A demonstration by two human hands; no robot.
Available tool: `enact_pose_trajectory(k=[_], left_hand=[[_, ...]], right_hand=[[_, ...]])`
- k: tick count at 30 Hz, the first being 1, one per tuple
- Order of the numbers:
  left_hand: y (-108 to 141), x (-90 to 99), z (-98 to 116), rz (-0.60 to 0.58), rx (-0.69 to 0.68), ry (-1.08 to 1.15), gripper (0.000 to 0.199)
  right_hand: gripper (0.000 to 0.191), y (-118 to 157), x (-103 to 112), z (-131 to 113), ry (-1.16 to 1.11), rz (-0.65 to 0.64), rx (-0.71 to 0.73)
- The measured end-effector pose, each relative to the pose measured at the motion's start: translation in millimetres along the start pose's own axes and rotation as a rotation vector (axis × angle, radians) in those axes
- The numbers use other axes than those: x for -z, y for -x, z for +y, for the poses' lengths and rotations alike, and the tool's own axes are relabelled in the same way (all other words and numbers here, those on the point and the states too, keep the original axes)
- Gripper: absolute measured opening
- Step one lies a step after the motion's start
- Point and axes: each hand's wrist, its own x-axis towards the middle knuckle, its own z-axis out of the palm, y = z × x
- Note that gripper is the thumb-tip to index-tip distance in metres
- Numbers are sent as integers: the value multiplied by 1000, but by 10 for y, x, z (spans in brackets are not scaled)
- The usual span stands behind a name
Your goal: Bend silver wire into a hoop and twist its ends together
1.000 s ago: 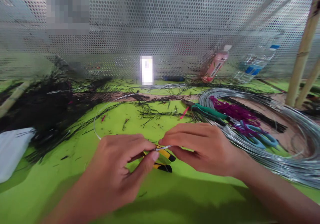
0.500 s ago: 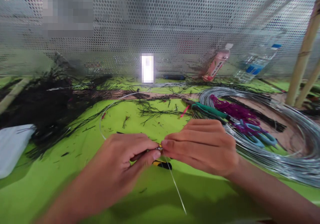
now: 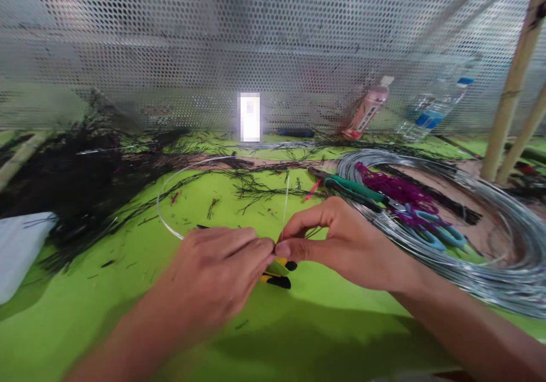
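My left hand (image 3: 222, 271) is closed, its fingertips pinching a thin silvery wire (image 3: 158, 200) that curves out behind the knuckles toward the back. Against those fingertips, my right hand (image 3: 336, 248) pinches the same spot between thumb and index finger. A straight wire end (image 3: 286, 197) rises from that pinch, and dark thin strands show beneath the right fingers. The exact join is hidden by the fingertips. Under both hands lies a tool with yellow-and-black handles (image 3: 277, 281), its front part covered by my left hand.
To the right lies a large coil of silvery wire (image 3: 482, 282), with green-handled pliers (image 3: 358, 187), blue-handled scissors (image 3: 430, 231) and purple netting (image 3: 396, 186). Black fibres (image 3: 85, 183) heap at left beside a white block (image 3: 23, 251). A pink bottle (image 3: 367, 112) and clear bottle (image 3: 439, 112) stand behind.
The straight wire end has swung from pointing toward me to pointing away. My right hand has turned over into a thumb-and-finger pinch, and my left hand has rolled knuckles up.
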Motion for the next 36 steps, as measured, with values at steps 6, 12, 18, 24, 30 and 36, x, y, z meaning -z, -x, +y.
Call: enact_pose_trajectory(k=[6,12,18,24,30,36], left_hand=[[24,22,48,57,182,136,13],[25,28,35,130,135,132,10],[8,71,73,199,73,57,5],[53,25,69,218,-5,-85,7],[52,-21,1,308,-196,-208,10],[28,-6,-23,284,-274,-230,15]], right_hand=[[6,23,70,-19,325,60,370],[5,74,52,-11,450,123,485],[6,80,25,-15,553,186,596],[7,54,21,41,575,246,716],[4,25,-18,86,458,242,592],[11,24,-105,23,217,235,343]])
